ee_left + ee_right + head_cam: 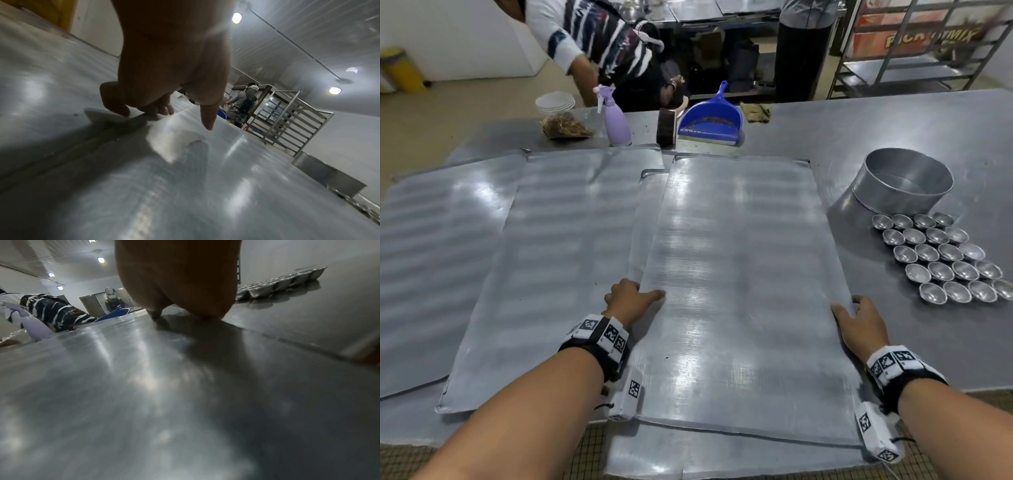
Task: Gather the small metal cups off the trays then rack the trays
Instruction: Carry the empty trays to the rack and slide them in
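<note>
Behind the surface (893, 130), past a metal rack (914, 58), an orange sign (914, 37) carries blurred letters that look like "PICK" and "MIX"; I cannot read more. My wristbands (602, 339) bear black-and-white square code markers, no words. My left hand (631, 299) grips the left edge of the top tray (739, 291), thumb lying on its face and the other fingers (156, 108) curled under the rim, as the left wrist view shows. My right hand (859, 320) holds the right edge of the same tray, thumb on top and fingers bent over the side; the right wrist view is mostly dark palm, so I cannot tell how far they wrap. This tray lies flat and bare on top of another tray (647, 212), whose edge shows just left of it, and two more trays (551, 257) overlap to the left on the surface. The small metal cups (945, 257) sit on the surface to my right, well apart from the trays, open side up in tight rows and holding nothing. Just behind them stands a round metal cake tin (904, 185), nothing in it. At the far edge are a lilac spray bottle (614, 120), a blue dustpan (712, 120) with dark crumbs in it, a brush (667, 125) beside it, a clear bag of brown crumbs (566, 125), stacked white bowls (554, 102), and a crumpled rag (756, 111). A person in a striped top (599, 44) bends beyond the surface.
</note>
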